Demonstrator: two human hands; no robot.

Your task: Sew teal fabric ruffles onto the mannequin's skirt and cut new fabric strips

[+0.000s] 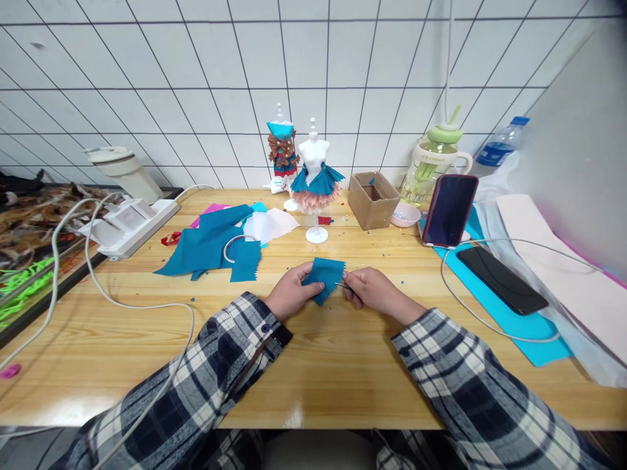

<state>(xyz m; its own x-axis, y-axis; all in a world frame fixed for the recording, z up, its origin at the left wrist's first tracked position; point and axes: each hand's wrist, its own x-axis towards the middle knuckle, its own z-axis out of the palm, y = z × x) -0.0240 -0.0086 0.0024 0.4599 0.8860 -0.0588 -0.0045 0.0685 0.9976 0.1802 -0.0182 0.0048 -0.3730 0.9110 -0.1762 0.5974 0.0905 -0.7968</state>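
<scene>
Above the wooden table [343, 385], centred and nearer its front edge than its back, the left hand [290, 292] pinches a teal cloth piece [327, 274]; the right hand [366, 288] curls round a slender metal tool [344, 286]. The cloth's long axis slants from back-right to front-left, jagged edge facing right; the tool's tip points left, towards that edge.
</scene>
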